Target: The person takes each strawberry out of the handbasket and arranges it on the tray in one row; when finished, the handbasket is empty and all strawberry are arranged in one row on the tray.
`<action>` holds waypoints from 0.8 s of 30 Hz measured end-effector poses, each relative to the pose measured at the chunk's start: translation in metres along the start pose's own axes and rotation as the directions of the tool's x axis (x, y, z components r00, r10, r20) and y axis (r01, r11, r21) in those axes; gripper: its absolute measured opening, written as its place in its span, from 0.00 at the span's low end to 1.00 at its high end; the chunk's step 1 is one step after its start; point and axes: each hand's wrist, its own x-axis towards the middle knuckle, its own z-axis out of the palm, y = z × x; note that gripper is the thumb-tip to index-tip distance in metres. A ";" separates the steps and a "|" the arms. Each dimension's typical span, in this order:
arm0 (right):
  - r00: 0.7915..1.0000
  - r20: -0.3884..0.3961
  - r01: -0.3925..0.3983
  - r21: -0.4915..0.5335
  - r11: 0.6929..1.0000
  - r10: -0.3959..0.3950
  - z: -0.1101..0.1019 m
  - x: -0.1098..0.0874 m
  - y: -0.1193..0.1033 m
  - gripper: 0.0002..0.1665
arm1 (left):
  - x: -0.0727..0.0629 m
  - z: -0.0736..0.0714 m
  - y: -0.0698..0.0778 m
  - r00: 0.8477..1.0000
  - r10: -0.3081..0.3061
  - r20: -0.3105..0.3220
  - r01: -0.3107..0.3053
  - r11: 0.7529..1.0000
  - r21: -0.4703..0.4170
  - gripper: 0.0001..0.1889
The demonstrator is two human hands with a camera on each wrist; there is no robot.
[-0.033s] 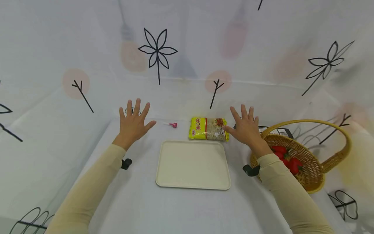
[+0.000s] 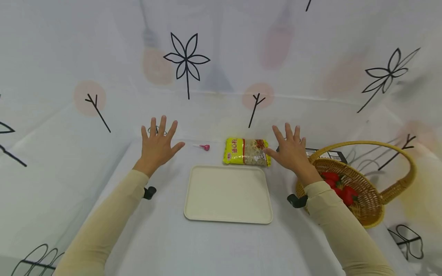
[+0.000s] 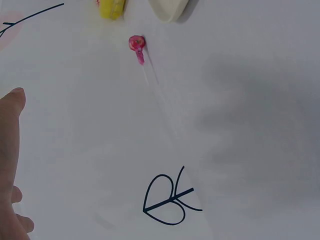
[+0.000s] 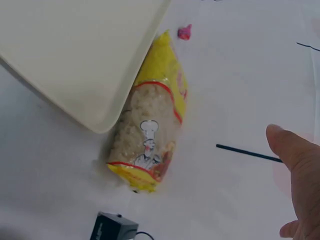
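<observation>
My left hand [image 2: 157,147] hovers above the left side of the table, its fingers spread and holding nothing. Nearest to it is a pink-wrapped lollipop [image 2: 206,147] with a white stick, which also shows in the left wrist view. My right hand [image 2: 291,153] is likewise spread, holding nothing, near a yellow bag of pasta [image 2: 246,152] and the wicker basket [image 2: 371,220]. In the right wrist view the pasta bag [image 4: 150,120] lies alongside a cream tray [image 4: 107,117]. Several red strawberry-like or pepper-like pieces [image 2: 348,194] are in the basket, partly hidden by my right arm.
The rectangular tray [image 2: 228,193] lies flat in the middle of the white table. Behind the basket's handle sits a dark box-like thing [image 2: 340,156], partly covered by my right hand. White cloth with drawn flowers [image 2: 214,65] rises behind and at both sides.
</observation>
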 end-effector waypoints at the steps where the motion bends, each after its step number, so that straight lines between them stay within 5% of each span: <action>1: 1.000 0.001 -0.002 0.002 1.000 0.002 0.000 0.000 0.000 0.57 | 0.000 0.001 0.000 1.000 0.000 0.005 0.000 1.000 -0.004 0.46; 8: 0.999 -0.014 0.041 0.018 0.999 -0.041 0.000 -0.005 -0.006 0.54 | -0.008 0.005 -0.001 1.000 -0.013 0.027 0.015 0.998 -0.060 0.45; 12: 0.997 -0.001 0.081 0.075 0.994 -0.081 -0.002 -0.020 -0.020 0.51 | -0.030 0.011 0.005 0.999 -0.036 0.034 0.041 0.986 -0.160 0.45; 14: 0.997 0.016 0.075 0.134 0.988 -0.078 -0.004 -0.032 -0.027 0.49 | -0.046 0.015 0.010 0.996 -0.063 0.058 0.077 0.959 -0.272 0.43; 16: 0.997 0.049 0.040 0.217 0.975 -0.052 -0.006 -0.045 -0.031 0.46 | -0.065 0.020 0.016 0.990 -0.100 0.103 0.134 0.894 -0.427 0.38; 19: 0.994 0.112 -0.037 0.352 0.935 -0.002 -0.010 -0.065 -0.032 0.40 | -0.093 0.029 0.025 0.968 -0.134 0.212 0.241 0.731 -0.638 0.28; 22: 0.982 0.187 -0.098 0.469 0.878 0.010 -0.013 -0.084 -0.029 0.35 | -0.119 0.039 0.033 0.927 -0.148 0.344 0.366 0.553 -0.748 0.23; 24: 0.968 0.250 -0.146 0.558 0.817 0.003 -0.013 -0.095 -0.025 0.32 | -0.133 0.044 0.039 0.897 -0.145 0.418 0.433 0.476 -0.765 0.22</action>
